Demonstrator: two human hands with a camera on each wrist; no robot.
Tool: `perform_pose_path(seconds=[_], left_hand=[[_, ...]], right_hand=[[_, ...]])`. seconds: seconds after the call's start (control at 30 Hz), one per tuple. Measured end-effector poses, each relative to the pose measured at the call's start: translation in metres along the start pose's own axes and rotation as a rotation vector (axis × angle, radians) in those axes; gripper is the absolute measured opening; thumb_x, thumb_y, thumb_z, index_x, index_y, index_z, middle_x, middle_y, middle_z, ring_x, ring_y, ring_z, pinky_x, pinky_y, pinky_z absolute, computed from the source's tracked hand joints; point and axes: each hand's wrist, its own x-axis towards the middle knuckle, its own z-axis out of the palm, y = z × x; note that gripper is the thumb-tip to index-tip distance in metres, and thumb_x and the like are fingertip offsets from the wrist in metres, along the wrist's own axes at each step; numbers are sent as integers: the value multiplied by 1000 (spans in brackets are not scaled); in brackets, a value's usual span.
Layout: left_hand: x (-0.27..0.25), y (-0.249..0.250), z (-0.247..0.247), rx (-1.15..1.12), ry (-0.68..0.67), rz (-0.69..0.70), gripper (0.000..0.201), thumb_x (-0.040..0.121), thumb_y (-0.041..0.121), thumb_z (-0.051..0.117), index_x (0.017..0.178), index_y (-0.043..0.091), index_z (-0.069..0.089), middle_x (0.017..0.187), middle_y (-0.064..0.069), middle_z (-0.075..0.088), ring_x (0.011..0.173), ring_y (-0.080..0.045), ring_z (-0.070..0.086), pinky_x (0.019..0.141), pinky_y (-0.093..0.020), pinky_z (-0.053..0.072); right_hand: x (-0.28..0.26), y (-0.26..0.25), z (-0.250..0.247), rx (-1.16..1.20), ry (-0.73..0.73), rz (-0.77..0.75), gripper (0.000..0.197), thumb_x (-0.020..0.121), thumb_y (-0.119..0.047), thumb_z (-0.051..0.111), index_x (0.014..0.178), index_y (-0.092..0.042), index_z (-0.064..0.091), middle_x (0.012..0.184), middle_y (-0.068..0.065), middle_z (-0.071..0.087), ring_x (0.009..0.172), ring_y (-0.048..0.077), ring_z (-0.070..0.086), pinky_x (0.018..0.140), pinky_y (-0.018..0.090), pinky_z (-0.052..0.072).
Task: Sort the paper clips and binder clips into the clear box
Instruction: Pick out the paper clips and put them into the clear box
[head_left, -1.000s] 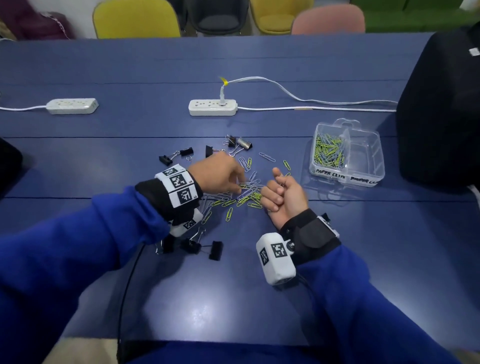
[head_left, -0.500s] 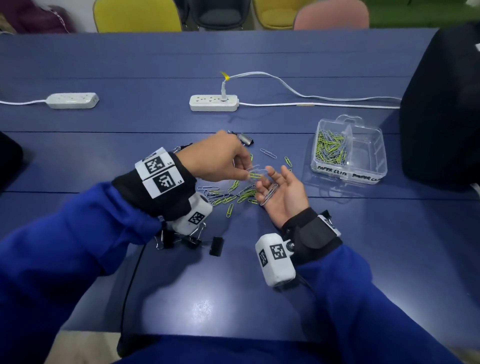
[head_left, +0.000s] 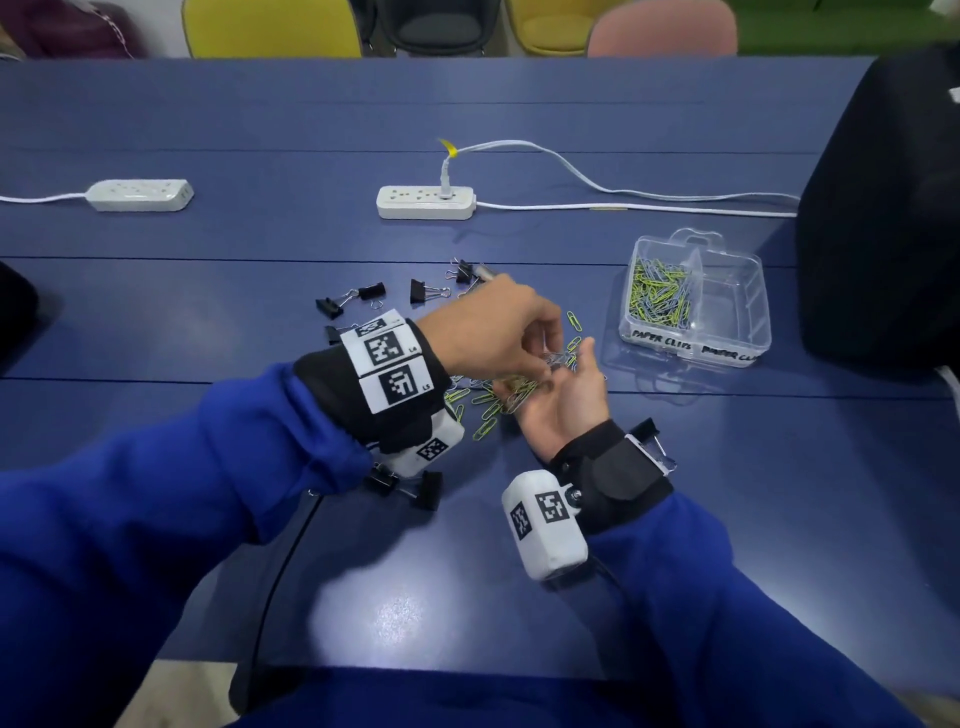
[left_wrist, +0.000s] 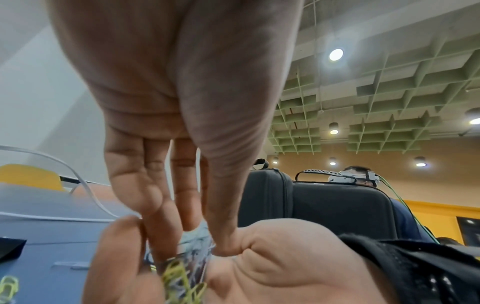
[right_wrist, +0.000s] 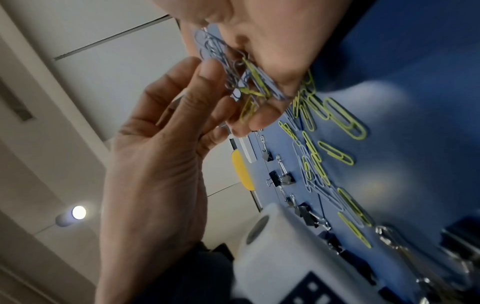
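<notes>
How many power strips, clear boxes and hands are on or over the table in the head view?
Power strips: 2
Clear box: 1
Hands: 2, the left hand and the right hand, both holding a bunch of paper clips
Total: 5

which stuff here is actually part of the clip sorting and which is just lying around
Part of the job:
- clear box, paper clips already in its left compartment
- bunch of paper clips pinched between left hand and right hand
- loose paper clips on the table
- black binder clips

Just lying about:
- two power strips
- white cable
- black bag
</notes>
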Motion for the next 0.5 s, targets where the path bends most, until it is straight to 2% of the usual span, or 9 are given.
perform_pose_path(seconds=[0.07, 0.13, 0.23, 0.27, 0.33, 0.43, 0.5], left_hand=[[-2, 1, 0, -61, 57, 21, 19, 79, 30, 76, 93, 18, 70, 78, 6, 71, 56, 3, 59, 62, -9, 44], [-6, -4, -3, -102, 157, 36, 15, 84, 34, 71, 87, 20, 69, 74, 7, 71, 59, 0, 64, 68, -18, 50], [-10, -23, -5, -42, 253, -18, 16, 86, 38, 61, 85, 23, 68, 74, 12, 67, 66, -8, 64, 71, -31, 53], [-11, -30, -5, -2, 220, -49, 15, 86, 37, 60, 86, 25, 67, 75, 13, 66, 68, -9, 63, 73, -33, 54], [-14, -41, -4, 79, 51, -103, 16, 88, 37, 61, 97, 25, 68, 88, 11, 67, 77, -11, 64, 80, -35, 53], [-19, -47, 6, 179, -196, -56, 47, 85, 46, 66, 126, 25, 59, 119, -2, 58, 104, -17, 59, 96, -29, 44], [-19, -46, 14, 206, -244, -8, 65, 80, 55, 68, 136, 27, 51, 131, -5, 50, 118, -19, 51, 102, -28, 39]], right_hand=[[1, 0, -1, 35, 7, 0, 63, 98, -57, 15, 88, -16, 61, 78, 1, 72, 69, 20, 62, 67, 33, 42], [3, -3, -3, 52, 28, -2, 55, 99, -52, 19, 84, -15, 57, 71, 4, 68, 59, 18, 59, 59, 29, 37], [6, -10, -9, 94, 57, -8, 47, 99, -44, 26, 66, -17, 46, 53, 0, 48, 42, 15, 44, 46, 22, 32], [7, -12, -11, 108, 54, -7, 49, 98, -41, 28, 59, -17, 45, 49, -2, 42, 39, 13, 39, 43, 20, 30], [8, -17, -14, 116, 36, -6, 52, 96, -35, 31, 48, -19, 44, 43, -4, 35, 34, 12, 31, 40, 17, 26], [6, -21, -15, 73, 33, -9, 52, 94, -34, 32, 45, -21, 41, 39, -7, 29, 30, 11, 24, 42, 18, 25], [6, -22, -15, 40, 44, -12, 51, 94, -34, 32, 45, -22, 40, 37, -7, 28, 29, 11, 22, 44, 19, 25]])
